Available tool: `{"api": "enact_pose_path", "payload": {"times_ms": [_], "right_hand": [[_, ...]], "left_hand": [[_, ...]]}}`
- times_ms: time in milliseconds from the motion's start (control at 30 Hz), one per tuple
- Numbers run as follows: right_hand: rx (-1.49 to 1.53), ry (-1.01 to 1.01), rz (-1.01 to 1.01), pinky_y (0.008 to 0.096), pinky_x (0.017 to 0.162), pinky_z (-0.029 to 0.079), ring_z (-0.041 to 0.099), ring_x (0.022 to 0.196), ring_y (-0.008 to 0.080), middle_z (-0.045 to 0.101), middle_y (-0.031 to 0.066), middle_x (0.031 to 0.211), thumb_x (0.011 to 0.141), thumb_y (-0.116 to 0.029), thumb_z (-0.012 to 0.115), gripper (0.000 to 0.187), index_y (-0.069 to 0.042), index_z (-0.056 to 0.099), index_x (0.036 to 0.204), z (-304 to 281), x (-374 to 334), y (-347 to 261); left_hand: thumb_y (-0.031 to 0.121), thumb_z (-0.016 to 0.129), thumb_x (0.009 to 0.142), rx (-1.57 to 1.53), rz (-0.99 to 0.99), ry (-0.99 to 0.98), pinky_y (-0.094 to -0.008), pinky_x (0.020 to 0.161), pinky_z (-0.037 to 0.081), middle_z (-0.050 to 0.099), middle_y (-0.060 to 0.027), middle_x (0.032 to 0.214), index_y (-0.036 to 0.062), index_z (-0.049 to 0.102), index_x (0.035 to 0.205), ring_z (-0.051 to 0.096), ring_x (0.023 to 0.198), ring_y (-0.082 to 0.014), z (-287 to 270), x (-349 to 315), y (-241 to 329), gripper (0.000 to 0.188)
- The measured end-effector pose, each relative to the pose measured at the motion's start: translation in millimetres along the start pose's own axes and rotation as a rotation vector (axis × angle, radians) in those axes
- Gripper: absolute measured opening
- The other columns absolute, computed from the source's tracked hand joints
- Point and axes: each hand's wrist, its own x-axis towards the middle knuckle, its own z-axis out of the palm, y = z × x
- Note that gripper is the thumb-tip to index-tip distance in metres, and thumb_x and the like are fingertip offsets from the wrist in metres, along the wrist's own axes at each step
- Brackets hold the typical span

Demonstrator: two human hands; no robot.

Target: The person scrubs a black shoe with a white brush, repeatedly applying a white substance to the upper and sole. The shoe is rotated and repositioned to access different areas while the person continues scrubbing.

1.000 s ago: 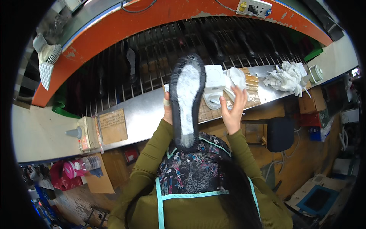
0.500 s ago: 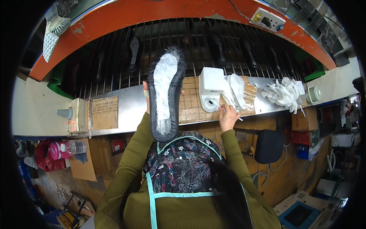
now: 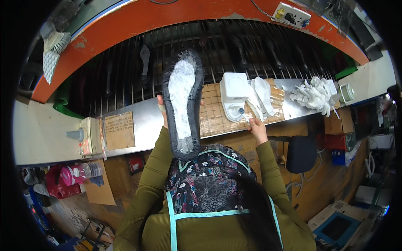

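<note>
A black shoe upper (image 3: 181,100) is held bottom up, its pale, whitish middle framed by a fuzzy dark rim. My left hand (image 3: 162,109) grips it from behind; only parts of the fingers show at its two sides. To the right stands a white dispenser (image 3: 233,88) with a round cup at its front. My right hand (image 3: 257,129) is closed on the thin pale handle of a small brush (image 3: 242,111), whose dark end is at the cup. White shoe-shaped soles (image 3: 262,94) lie just right of the dispenser.
Metal rods of a conveyor (image 3: 125,75) run behind the metal ledge, carrying dark soles, under an orange frame (image 3: 167,31). Crumpled white material (image 3: 313,95) lies on the right. A cardboard piece (image 3: 119,130) and a grey cone (image 3: 75,134) are at left; a dark stool (image 3: 301,154) stands below.
My right hand has shifted slightly right and down, and the brush's dark end now shows above the cup's edge. The shoe upper stays in my left hand. The whole view has shifted slightly.
</note>
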Motion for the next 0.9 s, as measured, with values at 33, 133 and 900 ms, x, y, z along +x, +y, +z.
{"api": "enact_pose_path", "payload": {"times_ms": [33, 133, 900], "right_hand": [[0.228, -0.103, 0.119, 0.0317, 0.055, 0.045, 0.06, 0.068, 0.017, 0.064, 0.0061, 0.076, 0.096, -0.023, 0.054, 0.024, -0.003, 0.064, 0.087, -1.7, 0.6, 1.4], [0.491, -0.199, 0.112, 0.0248, 0.056, 0.041, 0.054, 0.065, 0.0092, 0.061, -0.0018, 0.082, 0.094, -0.018, 0.059, 0.018, -0.002, 0.063, 0.089, -2.9, -10.0, -29.2], [-0.341, 0.287, -1.276, 0.0331, 0.076, 0.028, 0.055, 0.076, 0.0136, 0.061, 0.0018, 0.09, 0.071, -0.014, 0.079, 0.023, -0.016, 0.073, 0.093, 33.1, -82.8, -226.0]], "left_hand": [[0.083, 0.051, 0.07, 0.023, 0.011, 0.031, -0.0396, 0.081, 0.057, 0.057, -0.0204, 0.122, 0.0021, 0.037, 0.14, 0.064, 0.097, -0.0345, -5.0, -0.2, -1.3, 0.108], [0.087, 0.04, 0.072, 0.179, 0.027, 0.242, -0.0392, 0.077, 0.057, 0.058, -0.0218, 0.121, 0.0011, 0.034, 0.141, 0.065, 0.093, -0.0361, 0.8, -1.3, -11.6, 0.111], [0.087, 0.048, 0.068, 0.149, -0.033, 0.216, -0.0358, 0.097, 0.05, 0.053, -0.0131, 0.131, 0.0065, 0.038, 0.141, 0.056, 0.117, -0.0234, 0.3, 19.4, 3.7, 0.109]]}}
